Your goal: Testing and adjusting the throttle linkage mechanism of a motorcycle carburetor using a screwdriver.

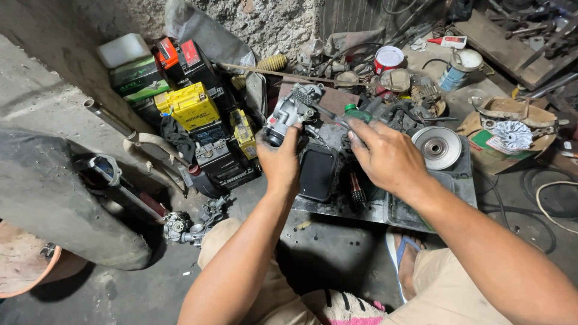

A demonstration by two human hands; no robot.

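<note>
**Hands on a carburetor over a crowded tray**

While the left hand (278,157) grips a grey metal carburetor (291,110) tight, the right hand (385,155) holds a thin tool (330,114) against it. Both hover over a dark metal tray (385,210). Batteries (191,103) crowd the left edge and a silver pulley disc (438,147) sits near the right. Bare floor (144,289) lies below.

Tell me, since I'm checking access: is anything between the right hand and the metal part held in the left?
Nothing visible does. The left hand grips the grey metal part; the right hand holds a thin tool whose tip already reaches it.
</note>
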